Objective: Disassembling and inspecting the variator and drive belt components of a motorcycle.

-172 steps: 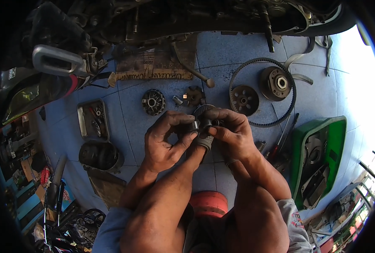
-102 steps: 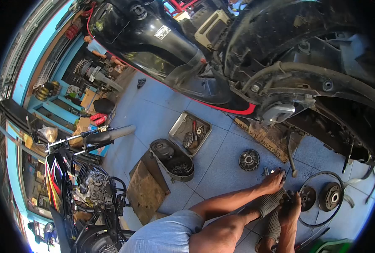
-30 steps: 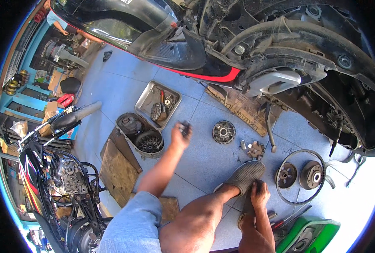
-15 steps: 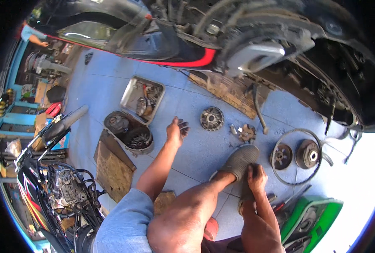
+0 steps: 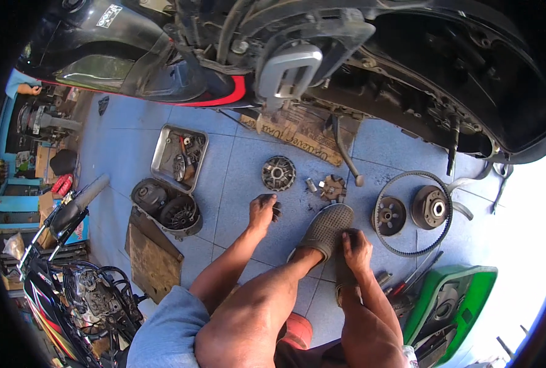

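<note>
My left hand [image 5: 263, 210] is black with grease and hovers low over the blue tiled floor, just below a round ribbed pulley [image 5: 278, 173]. Its fingers curl to the right; whether anything is in them is unclear. My right hand [image 5: 356, 243] rests fingers-down beside my foot in a grey perforated sandal [image 5: 326, 224]. A small toothed metal part [image 5: 330, 186] lies just beyond the sandal. What the right fingers close on is hidden.
A drive belt [image 5: 388, 245] loops around two clutch discs [image 5: 389, 216] [image 5: 430, 207]. A metal tray of small parts [image 5: 161, 153] and a dark engine cover [image 5: 167, 208] lie left. A scooter [image 5: 371, 55] stands raised behind, a green panel [image 5: 476, 289] lies at right, a motorcycle [image 5: 70, 288] lower left.
The view has swung right and down. My left hand has drawn back from near the tray to below the ribbed pulley. My right hand stays by the sandal.
</note>
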### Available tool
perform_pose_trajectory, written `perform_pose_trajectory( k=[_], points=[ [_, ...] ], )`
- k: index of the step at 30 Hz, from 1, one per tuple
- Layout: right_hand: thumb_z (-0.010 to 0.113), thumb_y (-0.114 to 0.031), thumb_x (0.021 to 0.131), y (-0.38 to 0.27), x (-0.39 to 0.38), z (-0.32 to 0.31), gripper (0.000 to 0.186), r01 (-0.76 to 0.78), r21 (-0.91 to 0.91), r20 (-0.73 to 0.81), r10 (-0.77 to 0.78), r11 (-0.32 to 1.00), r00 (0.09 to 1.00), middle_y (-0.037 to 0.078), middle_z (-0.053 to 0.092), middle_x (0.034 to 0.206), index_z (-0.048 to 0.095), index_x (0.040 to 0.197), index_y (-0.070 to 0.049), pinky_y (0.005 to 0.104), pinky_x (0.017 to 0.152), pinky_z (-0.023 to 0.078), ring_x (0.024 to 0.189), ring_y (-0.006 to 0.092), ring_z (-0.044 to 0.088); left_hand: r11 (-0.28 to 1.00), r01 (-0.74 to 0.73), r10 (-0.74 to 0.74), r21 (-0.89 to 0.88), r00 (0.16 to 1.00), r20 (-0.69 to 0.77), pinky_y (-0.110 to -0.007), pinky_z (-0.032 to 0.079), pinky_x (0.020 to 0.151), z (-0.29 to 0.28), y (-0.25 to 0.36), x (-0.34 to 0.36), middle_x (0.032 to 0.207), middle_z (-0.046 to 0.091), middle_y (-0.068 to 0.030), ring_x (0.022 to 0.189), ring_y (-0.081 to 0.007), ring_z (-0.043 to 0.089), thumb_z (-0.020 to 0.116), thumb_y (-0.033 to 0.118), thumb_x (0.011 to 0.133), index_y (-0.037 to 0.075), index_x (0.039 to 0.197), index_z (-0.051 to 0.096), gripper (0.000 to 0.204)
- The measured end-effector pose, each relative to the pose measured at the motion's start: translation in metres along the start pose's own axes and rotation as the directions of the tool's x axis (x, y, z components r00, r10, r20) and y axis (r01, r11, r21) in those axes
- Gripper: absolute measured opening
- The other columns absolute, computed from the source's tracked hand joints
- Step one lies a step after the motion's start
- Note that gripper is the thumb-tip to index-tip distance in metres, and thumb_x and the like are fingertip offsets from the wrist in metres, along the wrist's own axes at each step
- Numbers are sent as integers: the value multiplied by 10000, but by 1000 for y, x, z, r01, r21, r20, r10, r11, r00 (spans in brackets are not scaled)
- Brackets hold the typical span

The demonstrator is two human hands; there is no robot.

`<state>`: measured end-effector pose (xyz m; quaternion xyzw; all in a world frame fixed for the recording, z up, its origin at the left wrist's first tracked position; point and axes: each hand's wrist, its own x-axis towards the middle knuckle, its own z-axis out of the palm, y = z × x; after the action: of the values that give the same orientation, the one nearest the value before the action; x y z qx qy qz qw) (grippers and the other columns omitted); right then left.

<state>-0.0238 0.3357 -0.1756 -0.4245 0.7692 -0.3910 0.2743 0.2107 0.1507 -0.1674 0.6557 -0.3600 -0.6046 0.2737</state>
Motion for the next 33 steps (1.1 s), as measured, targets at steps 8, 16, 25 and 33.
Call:
perform_pose_trajectory(
  k=[8, 16, 25, 33],
  points=[
    [639, -214, 867, -5, -2, -4, 217, -21, 84, -53, 26, 996, 998, 204, 645, 768, 607, 899, -2, 400, 622, 498, 703, 378, 644, 996, -19, 9, 92, 995, 102, -295, 445, 423, 18, -5, -3, 730, 642, -108, 531, -178, 605, 615, 171, 895, -9, 951, 593, 190],
    [634, -209, 867, -9, 1, -7, 212, -95, 94, -82, 103, 991, 991, 201, 652, 777, 618, 930, -7, 393, 648, 500, 708, 374, 644, 139, -755, 570, 641, 590, 571, -432, 451, 839, 87, 38, 15, 986, 617, -172, 944, -345, 568, 648, 148, 819, 18, 1087, 591, 304],
    [631, -222, 865, -6, 5, -4, 236, -177, 76, -13, 179, 981, 984, 226, 640, 797, 584, 892, 8, 409, 656, 490, 758, 399, 637, -47, -813, 291, 581, 545, 786, -458, 474, 822, 136, 44, 62, 1007, 620, -229, 946, -392, 595, 650, 181, 828, -20, 1167, 539, 410],
    [636, -230, 850, 7, 2, -9, 233, -148, 81, -53, 153, 986, 987, 215, 633, 764, 606, 915, -8, 424, 634, 485, 737, 395, 634, 213, -646, 344, 733, 752, 563, -456, 509, 717, 120, 121, 25, 927, 630, -242, 859, -393, 628, 604, 101, 835, -19, 1034, 530, 243]
  ],
)
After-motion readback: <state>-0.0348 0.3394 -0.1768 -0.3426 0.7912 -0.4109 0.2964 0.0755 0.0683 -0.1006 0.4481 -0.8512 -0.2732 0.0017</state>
